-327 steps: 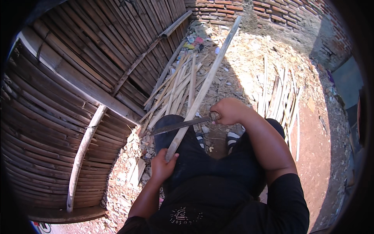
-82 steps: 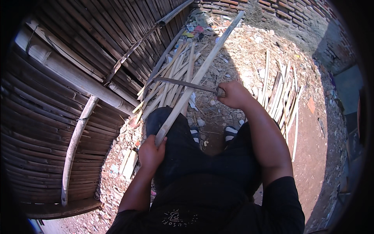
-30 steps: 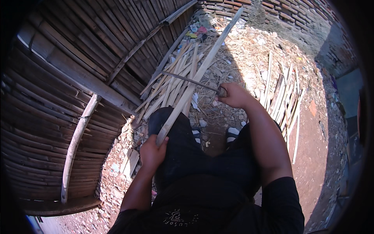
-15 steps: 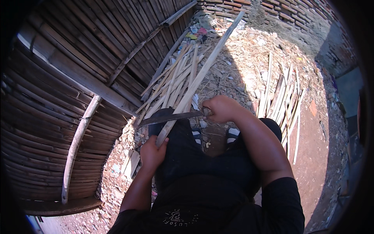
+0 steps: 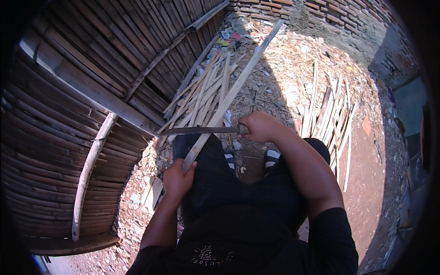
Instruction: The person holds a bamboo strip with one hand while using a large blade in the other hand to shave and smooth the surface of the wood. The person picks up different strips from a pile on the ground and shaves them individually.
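Note:
My left hand [image 5: 178, 179] is closed round the near end of a long pale bamboo strip [image 5: 238, 85], which slopes over my left thigh and away to the upper right. In my right hand [image 5: 257, 127] is the handle of a machete [image 5: 201, 130]. Its dark blade lies crosswise over the strip, a short way beyond my left hand, pointing left. Blade and strip appear to touch. My fingers cover most of the handle.
Loose strips [image 5: 201, 98] are heaped beyond my left knee, and another bundle [image 5: 332, 119] lies on the ground at the right. A slatted bamboo wall [image 5: 91, 59] stands close on the left. At the back rises a brick wall [image 5: 334, 18]. Shavings and rubble [image 5: 284, 59] litter the ground.
The machete's blade has turned to lie more level across the strip, its tip slightly farther away. The strip's far end has dipped a little lower in view. Both hands keep their grip.

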`<state>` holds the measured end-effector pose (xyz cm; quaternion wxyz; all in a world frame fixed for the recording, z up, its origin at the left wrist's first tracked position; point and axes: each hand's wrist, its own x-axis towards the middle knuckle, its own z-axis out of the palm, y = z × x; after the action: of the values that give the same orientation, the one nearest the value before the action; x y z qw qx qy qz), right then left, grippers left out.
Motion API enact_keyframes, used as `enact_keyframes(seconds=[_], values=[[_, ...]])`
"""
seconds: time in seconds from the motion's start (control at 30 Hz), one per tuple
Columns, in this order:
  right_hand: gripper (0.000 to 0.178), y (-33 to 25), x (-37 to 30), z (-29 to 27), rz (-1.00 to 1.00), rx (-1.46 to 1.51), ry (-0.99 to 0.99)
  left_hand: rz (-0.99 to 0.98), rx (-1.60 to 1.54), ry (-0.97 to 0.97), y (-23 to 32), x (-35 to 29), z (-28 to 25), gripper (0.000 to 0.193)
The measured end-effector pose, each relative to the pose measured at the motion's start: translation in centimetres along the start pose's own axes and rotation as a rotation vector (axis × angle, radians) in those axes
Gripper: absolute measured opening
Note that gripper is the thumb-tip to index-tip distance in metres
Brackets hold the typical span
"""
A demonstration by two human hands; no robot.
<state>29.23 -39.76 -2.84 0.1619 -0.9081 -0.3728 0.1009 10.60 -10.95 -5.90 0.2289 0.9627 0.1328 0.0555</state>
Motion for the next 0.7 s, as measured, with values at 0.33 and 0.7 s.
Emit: enact_keyframes(seconds=[0.33,0.7], values=[[0.033,3.0,-1.2,-3.1,0.262,-0.013,0.183,-0.002,0.019,0.016,0.2,-0.2,0.2,0.043],[0.031,0.0,0.0,-0.2,-0.066,-0.061,0.074,0.020,-0.007,0.022,-0.3,-0.1,0.4,0.045]])
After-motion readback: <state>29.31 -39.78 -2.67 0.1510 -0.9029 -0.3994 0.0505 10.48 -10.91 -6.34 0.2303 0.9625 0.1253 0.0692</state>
